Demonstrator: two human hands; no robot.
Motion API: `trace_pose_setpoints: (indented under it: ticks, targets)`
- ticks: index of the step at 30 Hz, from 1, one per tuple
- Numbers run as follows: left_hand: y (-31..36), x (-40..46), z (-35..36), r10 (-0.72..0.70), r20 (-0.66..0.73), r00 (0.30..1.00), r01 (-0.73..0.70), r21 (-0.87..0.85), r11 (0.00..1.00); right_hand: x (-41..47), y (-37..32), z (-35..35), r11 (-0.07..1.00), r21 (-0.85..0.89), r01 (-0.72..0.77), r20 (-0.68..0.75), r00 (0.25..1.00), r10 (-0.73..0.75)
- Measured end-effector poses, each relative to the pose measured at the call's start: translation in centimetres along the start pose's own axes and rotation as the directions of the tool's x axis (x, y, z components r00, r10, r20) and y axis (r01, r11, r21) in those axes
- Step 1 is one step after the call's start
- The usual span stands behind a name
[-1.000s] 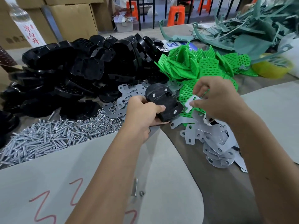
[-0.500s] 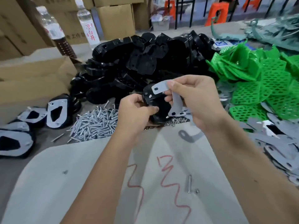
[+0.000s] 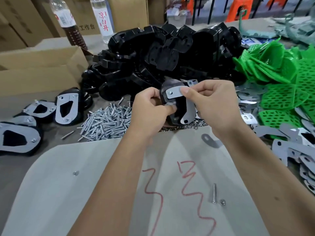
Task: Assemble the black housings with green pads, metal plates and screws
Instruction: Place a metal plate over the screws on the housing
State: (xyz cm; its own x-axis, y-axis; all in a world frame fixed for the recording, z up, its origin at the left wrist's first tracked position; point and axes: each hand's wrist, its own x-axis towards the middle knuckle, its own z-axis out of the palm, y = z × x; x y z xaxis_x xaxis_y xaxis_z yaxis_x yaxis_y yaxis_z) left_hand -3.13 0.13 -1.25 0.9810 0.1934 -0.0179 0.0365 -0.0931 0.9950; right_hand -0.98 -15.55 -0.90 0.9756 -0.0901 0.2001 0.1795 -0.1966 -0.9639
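Item in hand: one black housing [image 3: 177,106], held above the near edge of the screw pile [image 3: 107,123], just right of it. A grey metal plate [image 3: 185,101] lies across the housing's face; a screw head shows through the plate's upper-left hole.

Left hand [image 3: 150,108]: fingers curled round the housing's left side, thumb pressed on its lower face. Firm grip.

Right hand [image 3: 214,101]: thumb and curled fingers pinch the plate's upper arm against the housing; the plate's lower end hangs free below the palm.

Stock, placed relative to the screw pile:
- Behind it: large heap of loose black housings [image 3: 163,53].
- Far right: green pads [image 3: 279,82], perforated, heaped.
- Right, nearer the person than the pads: loose metal plates [image 3: 293,150], overlapping.
- Left: finished assemblies [image 3: 67,106], black bodies with grey plates screwed on, lying face up in a loose row.
- Behind and left: open cardboard box [image 3: 39,65], with two bottles [image 3: 103,17] standing beyond it.
- In front, toward the person: grey sheet [image 3: 85,193] with red scrawled marks, bearing one single screw [image 3: 214,193] with a nut [image 3: 222,202] just beside it, and another small nut [image 3: 75,173] well apart to the left.
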Motion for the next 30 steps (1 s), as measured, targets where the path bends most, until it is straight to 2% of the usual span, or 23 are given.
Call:
trace_pose_setpoints:
  ticks: [7,19,30]
  targets:
    - [-0.1,0.1,-0.9,-0.021,0.007,1.0,0.021,-0.009,1.0,0.0,-0.5,0.0,0.991,0.136,-0.008,0.171,0.985,-0.015]
    - [0.4,0.0,-1.1,0.055,0.093,0.994,-0.061,0.067,0.996,0.2,-0.2,-0.2,0.995,0.101,0.026,0.092,0.995,-0.035]
    - [-0.1,0.0,-0.9,0.046,0.062,0.997,-0.048,0.034,0.998,0.2,0.1,0.0,0.999,0.021,-0.042,0.093,0.995,0.04]
